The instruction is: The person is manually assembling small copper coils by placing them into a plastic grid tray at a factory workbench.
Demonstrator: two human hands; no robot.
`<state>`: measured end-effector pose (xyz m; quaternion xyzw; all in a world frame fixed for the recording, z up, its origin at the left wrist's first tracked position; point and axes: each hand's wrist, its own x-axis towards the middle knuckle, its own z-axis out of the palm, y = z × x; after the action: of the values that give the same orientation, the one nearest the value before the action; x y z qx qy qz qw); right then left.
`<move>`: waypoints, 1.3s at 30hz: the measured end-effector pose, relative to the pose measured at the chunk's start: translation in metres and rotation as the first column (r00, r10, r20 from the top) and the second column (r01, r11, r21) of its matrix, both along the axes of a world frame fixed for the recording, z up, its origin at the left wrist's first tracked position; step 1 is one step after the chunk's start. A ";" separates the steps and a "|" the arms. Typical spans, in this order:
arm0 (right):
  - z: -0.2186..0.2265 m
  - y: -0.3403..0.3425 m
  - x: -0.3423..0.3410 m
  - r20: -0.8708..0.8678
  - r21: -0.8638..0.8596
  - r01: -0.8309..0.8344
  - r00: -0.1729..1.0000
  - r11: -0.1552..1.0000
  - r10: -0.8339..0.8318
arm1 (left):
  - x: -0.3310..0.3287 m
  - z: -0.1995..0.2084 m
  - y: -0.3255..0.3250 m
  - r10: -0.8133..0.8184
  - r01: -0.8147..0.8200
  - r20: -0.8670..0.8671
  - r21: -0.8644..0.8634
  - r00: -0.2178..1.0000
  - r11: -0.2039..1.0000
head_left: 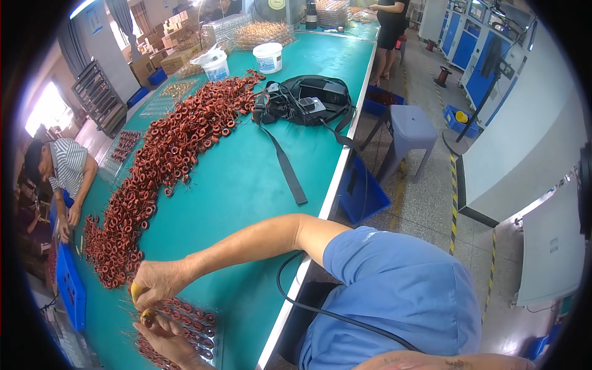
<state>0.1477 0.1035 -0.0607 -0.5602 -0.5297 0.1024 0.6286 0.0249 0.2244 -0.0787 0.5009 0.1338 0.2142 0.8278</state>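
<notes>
My right hand (161, 282) is closed around a tool with a yellow handle (138, 292); its working end is too small to make out. Just below it, my left hand (168, 340) is turned palm up, its fingers pinching a small dark red wire-wound ring coil (147, 320). Both hands meet over a clear tray (217, 340) where similar coils (196, 322) lie in rows with their wire leads sticking out. Farther up the table spreads a long heap of loose red ring coils (166, 157).
The green table (246, 185) holds a black bag with straps (314, 102), white buckets (267, 57) and trays of coils. A blue bin (69, 287) sits at its left edge, near a co-worker in stripes (73, 163). A stool (412, 126) and blue crate (362, 192) stand right.
</notes>
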 end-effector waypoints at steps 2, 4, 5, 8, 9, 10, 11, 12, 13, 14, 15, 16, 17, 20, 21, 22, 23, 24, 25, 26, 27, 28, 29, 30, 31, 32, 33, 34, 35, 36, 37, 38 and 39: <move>0.000 0.000 -0.001 0.028 -0.053 0.032 0.999 0.998 -0.030 | 0.000 -0.001 -0.003 0.025 -0.017 -0.093 0.092 0.995 0.996; -0.002 0.001 0.000 -0.032 -0.074 0.014 0.999 0.997 -0.017 | 0.001 -0.004 0.000 0.020 -0.009 -0.081 0.127 0.997 0.992; -0.002 0.002 -0.001 -0.092 -0.096 -0.007 0.996 0.995 -0.001 | 0.001 -0.006 0.001 0.016 -0.005 -0.069 0.159 0.997 0.987; -0.006 0.005 -0.004 -0.176 0.015 -0.054 0.983 0.998 0.056 | 0.000 -0.007 0.006 0.000 0.021 -0.083 0.255 0.997 0.967; -0.003 0.003 -0.005 -0.176 0.015 -0.057 0.983 0.998 0.059 | 0.000 -0.007 0.005 0.003 0.018 -0.083 0.255 0.997 0.967; 0.002 0.000 -0.007 -0.183 -0.012 -0.094 0.979 0.995 0.090 | 0.000 -0.007 0.003 0.016 0.008 -0.085 0.274 0.996 0.962; 0.004 -0.002 -0.007 -0.191 -0.039 -0.131 0.974 0.991 0.121 | -0.001 -0.007 0.002 0.028 -0.002 -0.086 0.293 0.996 0.956; 0.004 -0.002 -0.007 -0.191 -0.037 -0.127 0.975 0.991 0.118 | 0.000 -0.007 0.002 0.025 0.001 -0.086 0.295 0.996 0.955; 0.002 -0.002 -0.006 -0.243 -0.036 -0.124 0.964 0.992 0.111 | 0.001 -0.009 0.003 0.007 0.014 -0.073 0.286 0.997 0.958; 0.001 -0.004 -0.006 -0.296 -0.036 -0.120 0.950 0.992 0.104 | 0.002 -0.009 0.002 -0.011 0.027 -0.059 0.277 0.998 0.960; 0.001 -0.005 -0.005 -0.295 -0.036 -0.116 0.950 0.993 0.100 | 0.003 -0.007 -0.004 -0.015 0.031 -0.059 0.278 0.998 0.960; 0.002 -0.008 -0.004 -0.316 -0.038 -0.108 0.945 0.993 0.091 | 0.003 -0.004 -0.014 -0.015 0.006 0.024 0.333 1.000 0.943; 0.003 -0.010 -0.003 -0.336 -0.041 -0.101 0.938 0.994 0.081 | 0.003 -0.003 -0.021 -0.020 -0.023 0.107 0.383 0.994 0.923; 0.008 -0.015 -0.006 -0.345 -0.070 -0.056 0.938 0.996 0.028 | 0.006 -0.022 0.007 -0.156 0.072 0.126 0.502 0.980 0.862; 0.009 -0.013 -0.008 -0.347 -0.071 -0.064 0.937 0.995 0.036 | 0.003 -0.020 0.007 -0.147 0.067 0.123 0.501 0.981 0.863; 0.009 -0.009 -0.010 -0.312 -0.082 -0.041 0.950 0.996 0.013 | -0.001 -0.019 0.007 -0.131 0.058 0.102 0.531 0.986 0.846; 0.008 -0.002 -0.011 -0.278 -0.092 -0.028 0.961 0.995 0.001 | -0.007 -0.017 0.007 -0.104 0.043 0.078 0.559 0.992 0.828; -0.001 0.014 -0.006 -0.008 -0.053 0.110 0.994 0.992 -0.111 | -0.013 -0.009 -0.003 -0.013 -0.027 0.074 0.509 0.997 0.860; -0.014 0.029 0.003 0.250 0.031 0.217 0.943 0.976 -0.218 | -0.011 0.002 -0.015 0.093 -0.112 0.064 0.459 0.994 0.881; -0.023 0.036 0.010 0.368 0.195 0.255 0.876 0.947 -0.311 | -0.009 -0.005 0.001 -0.030 -0.005 0.084 0.386 0.996 0.922; -0.017 0.019 0.008 0.259 0.154 0.221 0.932 0.963 -0.255 | -0.003 0.001 -0.009 -0.007 0.005 0.002 0.352 1.000 0.936; -0.036 0.020 0.028 0.634 0.265 0.364 0.632 0.893 -0.445 | 0.004 -0.005 -0.011 -0.068 0.064 -0.001 0.349 0.998 0.935; -0.020 0.004 0.019 0.116 0.082 0.171 0.977 0.982 -0.179 | 0.009 0.000 -0.020 0.034 -0.040 0.028 0.273 0.999 0.961; -0.002 -0.004 0.012 -0.206 -0.056 0.180 0.960 0.982 -0.187 | 0.008 -0.001 -0.005 -0.002 -0.026 0.066 0.421 0.998 0.907; 0.018 -0.015 0.003 -0.370 -0.090 0.136 0.915 0.987 -0.160 | 0.010 -0.002 -0.001 -0.057 0.002 0.133 0.387 0.989 0.922; 0.011 -0.009 0.010 -0.289 -0.137 0.208 0.927 0.969 -0.240 | 0.010 -0.009 0.009 -0.070 0.009 0.159 0.358 0.985 0.934; 0.009 -0.005 0.012 -0.339 -0.104 0.152 0.924 0.983 -0.179 | 0.007 -0.010 0.014 -0.065 -0.003 0.175 0.360 0.982 0.933; 0.008 -0.004 0.011 -0.335 -0.109 0.107 0.932 0.988 -0.138 | 0.004 -0.013 0.016 -0.073 0.009 0.182 0.332 0.980 0.943; 0.007 0.000 0.008 -0.307 -0.140 0.067 0.946 0.988 -0.107 | 0.001 -0.014 0.020 -0.039 -0.018 0.157 0.346 0.987 0.938; 0.005 0.002 0.003 -0.276 -0.175 0.046 0.957 0.984 -0.093 | 0.000 -0.016 0.020 -0.022 -0.027 0.133 0.356 0.991 0.934; 0.003 0.004 0.000 -0.276 -0.191 0.015 0.959 0.981 -0.069 | 0.001 -0.018 0.020 -0.018 -0.038 0.140 0.383 0.990 0.923; 0.002 0.006 -0.005 -0.278 -0.207 -0.013 0.960 0.978 -0.046 | 0.001 -0.020 0.021 -0.018 -0.044 0.147 0.410 0.989 0.911; 0.001 0.007 -0.009 -0.280 -0.223 -0.038 0.960 0.974 -0.027 | 0.002 -0.024 0.022 -0.005 -0.068 0.151 0.477 0.988 0.876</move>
<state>0.1385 0.1108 -0.0592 -0.6062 -0.4215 0.2424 0.6294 0.0264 0.2466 -0.1029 0.6711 0.0228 0.2907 0.6816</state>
